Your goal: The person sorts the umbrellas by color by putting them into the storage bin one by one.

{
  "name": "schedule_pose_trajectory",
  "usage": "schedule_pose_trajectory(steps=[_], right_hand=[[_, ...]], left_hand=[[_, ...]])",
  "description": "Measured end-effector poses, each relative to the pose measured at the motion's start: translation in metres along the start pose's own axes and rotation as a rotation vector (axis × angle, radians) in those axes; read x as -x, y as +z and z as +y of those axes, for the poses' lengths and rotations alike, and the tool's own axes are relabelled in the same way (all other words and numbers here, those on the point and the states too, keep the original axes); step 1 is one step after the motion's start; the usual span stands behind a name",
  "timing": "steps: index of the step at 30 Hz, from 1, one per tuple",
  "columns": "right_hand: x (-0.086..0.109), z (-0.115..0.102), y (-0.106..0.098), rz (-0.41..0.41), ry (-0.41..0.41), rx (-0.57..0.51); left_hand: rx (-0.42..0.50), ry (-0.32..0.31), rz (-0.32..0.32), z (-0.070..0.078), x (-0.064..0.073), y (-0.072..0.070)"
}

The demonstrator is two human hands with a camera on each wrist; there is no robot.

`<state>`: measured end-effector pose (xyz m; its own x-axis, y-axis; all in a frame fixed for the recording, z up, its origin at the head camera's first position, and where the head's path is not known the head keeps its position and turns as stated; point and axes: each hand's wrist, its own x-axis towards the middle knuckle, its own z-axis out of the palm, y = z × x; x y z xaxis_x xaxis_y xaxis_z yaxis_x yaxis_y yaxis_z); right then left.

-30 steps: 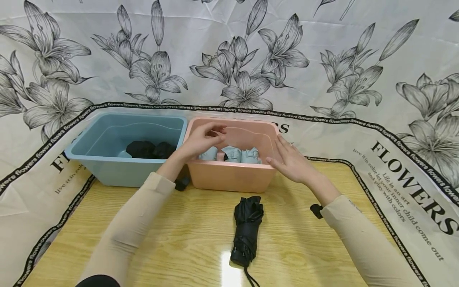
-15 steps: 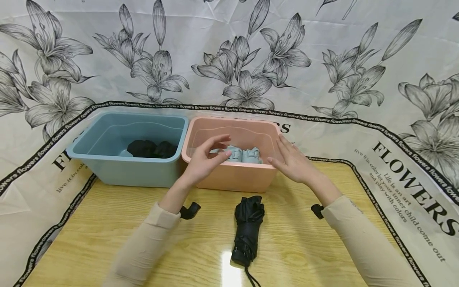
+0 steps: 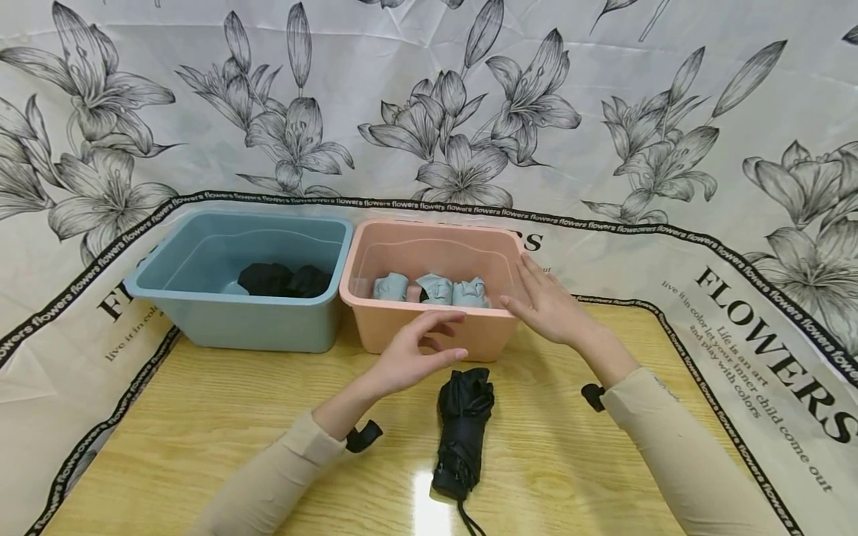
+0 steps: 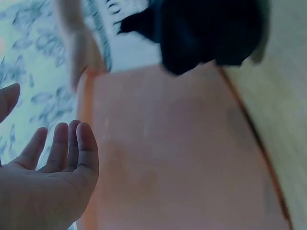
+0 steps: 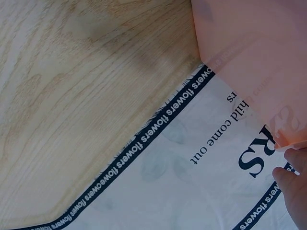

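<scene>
My left hand (image 3: 418,353) hovers in front of the pink bin (image 3: 436,327), fingers loosely bent and holding nothing. Just below its fingertips a black folded umbrella (image 3: 461,435) lies on the table, its cord toward me. In the left wrist view the umbrella (image 4: 206,33) shows dark at the top and the left hand (image 4: 53,177) has its fingers apart. My right hand (image 3: 550,301) rests with straight fingers along the pink bin's right rim; the right wrist view catches only some fingers (image 5: 290,177) at that rim. Three light blue fabric bundles (image 3: 436,289) sit inside the pink bin.
A blue bin (image 3: 234,320) stands left of the pink one, nearly side by side, with black bundles (image 3: 268,279) inside. Behind both rises a white cloth (image 3: 429,112) printed with flowers. The wooden table (image 3: 201,417) spreads out in front of the bins.
The left hand has come out from over the pink bin, moving toward me and slightly right to just above the umbrella. The right hand stays at the rim.
</scene>
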<state>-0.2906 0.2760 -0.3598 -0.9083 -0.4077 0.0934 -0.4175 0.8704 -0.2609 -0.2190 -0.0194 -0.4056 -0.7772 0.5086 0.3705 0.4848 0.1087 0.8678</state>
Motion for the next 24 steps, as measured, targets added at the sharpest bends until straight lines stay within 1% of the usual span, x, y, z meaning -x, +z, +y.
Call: schedule_pose_trajectory(steps=[5, 8, 12, 18, 21, 24], right_hand=[[0.000, 0.000, 0.000, 0.006, -0.008, 0.005], [-0.001, 0.002, 0.001, 0.012, -0.009, 0.009], [-0.001, 0.002, 0.001, 0.016, -0.013, 0.013], [-0.001, 0.002, 0.001, 0.022, -0.020, 0.007], [0.000, 0.002, 0.001, 0.022, -0.020, 0.008], [0.000, 0.003, 0.001, 0.022, -0.020, 0.012]], left_hand=[[-0.053, -0.018, -0.098, -0.009, 0.003, 0.014], [-0.106, -0.035, -0.167, -0.014, 0.003, 0.021], [-0.180, -0.091, -0.257, -0.020, 0.004, 0.027], [-0.297, -0.164, -0.359, -0.034, 0.006, 0.036], [-0.330, -0.186, -0.411, -0.039, 0.007, 0.040], [-0.334, -0.205, -0.457, -0.044, 0.008, 0.042]])
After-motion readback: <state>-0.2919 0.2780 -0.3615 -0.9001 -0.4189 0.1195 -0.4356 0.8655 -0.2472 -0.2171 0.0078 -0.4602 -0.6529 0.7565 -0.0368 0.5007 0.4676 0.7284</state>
